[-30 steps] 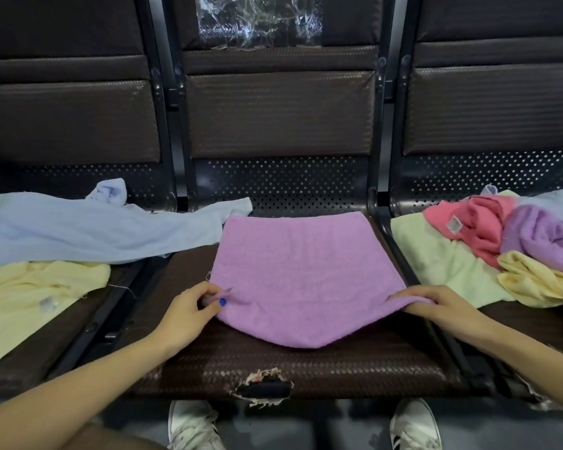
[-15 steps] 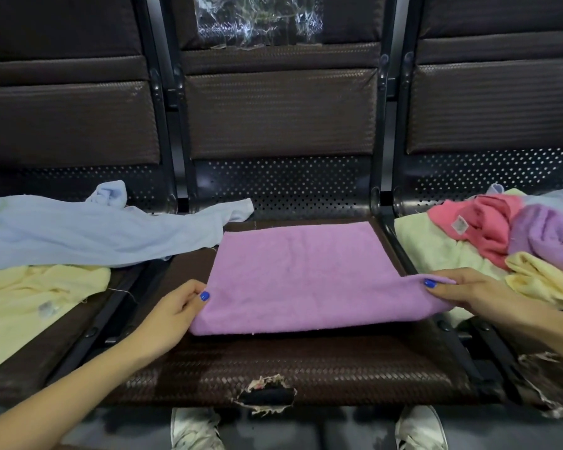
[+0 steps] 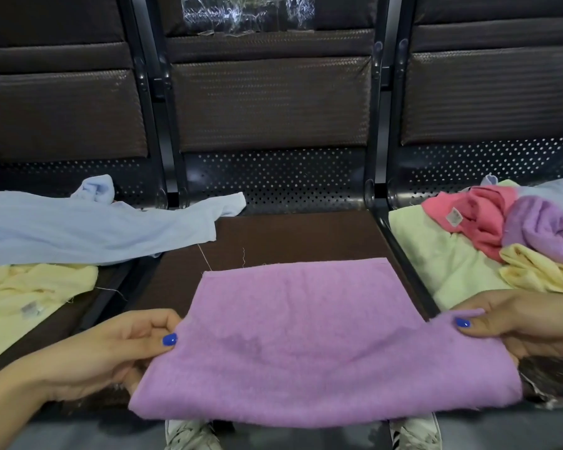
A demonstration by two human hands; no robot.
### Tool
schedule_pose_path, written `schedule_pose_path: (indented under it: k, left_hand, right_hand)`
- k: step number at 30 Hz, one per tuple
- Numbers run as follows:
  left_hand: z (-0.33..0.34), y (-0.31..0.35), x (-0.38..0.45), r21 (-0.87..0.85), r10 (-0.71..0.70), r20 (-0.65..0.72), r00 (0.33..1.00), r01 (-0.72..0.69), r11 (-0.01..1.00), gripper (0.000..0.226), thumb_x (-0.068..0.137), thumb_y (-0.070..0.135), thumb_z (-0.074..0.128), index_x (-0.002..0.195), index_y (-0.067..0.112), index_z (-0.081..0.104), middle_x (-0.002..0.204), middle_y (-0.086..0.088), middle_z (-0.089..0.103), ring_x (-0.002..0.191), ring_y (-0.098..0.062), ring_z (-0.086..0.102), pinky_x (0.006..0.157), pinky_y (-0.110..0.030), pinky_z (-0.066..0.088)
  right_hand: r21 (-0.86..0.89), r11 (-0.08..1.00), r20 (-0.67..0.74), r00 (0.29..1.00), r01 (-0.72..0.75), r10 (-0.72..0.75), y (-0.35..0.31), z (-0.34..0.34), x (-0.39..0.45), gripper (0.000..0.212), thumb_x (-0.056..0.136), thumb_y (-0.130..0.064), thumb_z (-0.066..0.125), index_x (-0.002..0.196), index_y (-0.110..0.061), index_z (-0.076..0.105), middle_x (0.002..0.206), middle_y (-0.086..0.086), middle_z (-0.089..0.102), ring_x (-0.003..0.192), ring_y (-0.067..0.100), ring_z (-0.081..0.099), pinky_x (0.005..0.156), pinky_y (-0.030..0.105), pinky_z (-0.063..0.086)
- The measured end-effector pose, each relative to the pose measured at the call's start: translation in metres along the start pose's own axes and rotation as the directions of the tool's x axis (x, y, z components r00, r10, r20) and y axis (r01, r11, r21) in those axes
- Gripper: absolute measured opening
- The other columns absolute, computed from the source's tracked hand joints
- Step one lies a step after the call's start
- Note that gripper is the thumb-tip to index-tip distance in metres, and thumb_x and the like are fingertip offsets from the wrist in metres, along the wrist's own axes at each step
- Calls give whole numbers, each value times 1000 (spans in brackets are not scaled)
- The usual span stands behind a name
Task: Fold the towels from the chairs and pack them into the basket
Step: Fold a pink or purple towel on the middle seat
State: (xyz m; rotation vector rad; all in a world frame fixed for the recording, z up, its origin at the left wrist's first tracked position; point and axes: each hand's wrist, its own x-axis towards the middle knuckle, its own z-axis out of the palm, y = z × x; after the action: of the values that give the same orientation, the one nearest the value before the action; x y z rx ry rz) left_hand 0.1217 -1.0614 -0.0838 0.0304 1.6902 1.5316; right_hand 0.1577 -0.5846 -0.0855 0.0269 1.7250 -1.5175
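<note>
A folded purple towel (image 3: 306, 339) lies across the front of the middle seat (image 3: 290, 235), its near edge hanging past the seat's front. My left hand (image 3: 124, 349) pinches its left edge, thumb on top. My right hand (image 3: 520, 323) pinches its right edge the same way. The towel's far edge rests flat on the seat. No basket is in view.
A light blue towel (image 3: 88, 228) and a pale yellow towel (image 3: 23, 297) lie spread on the left seat. On the right seat is a heap of green (image 3: 436, 254), pink (image 3: 478, 219), lilac (image 3: 546, 228) and yellow (image 3: 540, 271) towels. Dark seat backs stand behind. My shoes (image 3: 192, 436) show below.
Both hands have pulled the purple towel toward me, so it now overhangs the seat's front edge and bare seat shows behind it. The grips stayed on the two side edges.
</note>
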Motion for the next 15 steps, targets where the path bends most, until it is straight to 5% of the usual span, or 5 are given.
schedule_pose_path:
  k: [4, 8, 12, 15]
  left_hand:
    - [4, 8, 24, -14, 109, -282, 953, -118, 993, 43, 71, 33, 81, 86, -2, 63, 81, -17, 61, 61, -18, 58, 45, -27, 50]
    - [-11, 19, 68, 60, 173, -532, 829, -167, 984, 16, 98, 13, 47, 95, 2, 59, 80, -11, 65, 64, -16, 62, 49, -27, 54]
    - [-35, 5, 105, 291, 149, -556, 818, 23, 956, 11, 98, 7, 49, 89, 2, 54, 69, -11, 54, 51, -12, 53, 43, -23, 49]
    - [-42, -6, 115, 337, 94, -530, 843, 108, 935, 7, 93, 3, 55, 88, -1, 55, 58, -5, 50, 45, -7, 48, 41, -20, 44]
  right_hand:
    - [95, 988, -169, 980, 120, -103, -11, -6, 18, 24, 93, -13, 55, 113, 1, 60, 114, 26, 64, 99, 33, 64, 88, 43, 52]
    - [103, 982, -456, 885, 159, -96, -36, -20, 65, 23, 97, -14, 49, 109, -1, 63, 90, 13, 63, 70, 23, 60, 60, 31, 48]
    - [18, 996, -621, 782, 82, -53, -37, -19, 103, 22, 97, -12, 49, 78, -14, 61, 53, -1, 44, 42, 8, 37, 42, 16, 28]
    - [-166, 980, -611, 791, -112, -13, -15, -23, 117, 15, 91, -9, 59, 77, -6, 58, 61, 3, 48, 51, 13, 46, 46, 20, 36]
